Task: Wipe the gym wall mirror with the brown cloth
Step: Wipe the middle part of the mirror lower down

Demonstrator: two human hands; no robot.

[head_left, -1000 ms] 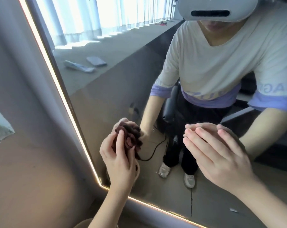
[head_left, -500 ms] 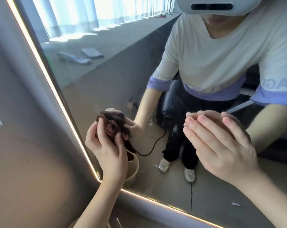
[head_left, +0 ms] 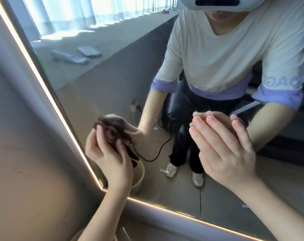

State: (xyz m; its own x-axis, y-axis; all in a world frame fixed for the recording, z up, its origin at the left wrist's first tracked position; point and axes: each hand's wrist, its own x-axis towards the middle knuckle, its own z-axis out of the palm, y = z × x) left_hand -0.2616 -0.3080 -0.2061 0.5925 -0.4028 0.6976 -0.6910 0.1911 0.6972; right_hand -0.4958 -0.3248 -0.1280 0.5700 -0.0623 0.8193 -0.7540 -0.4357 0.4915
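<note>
The wall mirror (head_left: 104,87) fills most of the view, framed by a lit strip along its left and bottom edges. A bunched brown cloth (head_left: 115,136) is pressed against the glass near the lower left corner, gripped by my left hand (head_left: 109,157) with fingers curled round it. My right hand (head_left: 222,152) lies flat on the glass further right, fingers straight and together, holding nothing. Both hands and the cloth are doubled by their reflections.
The mirror's lit frame (head_left: 48,94) runs diagonally at the left, with a plain wall (head_left: 26,153) beyond it. The glass reflects a person in a headset, a beige bucket (head_left: 139,176), a black cable and a sunlit floor.
My left hand has slid the cloth left along the glass toward the mirror's edge. The right hand has stayed in place on the glass.
</note>
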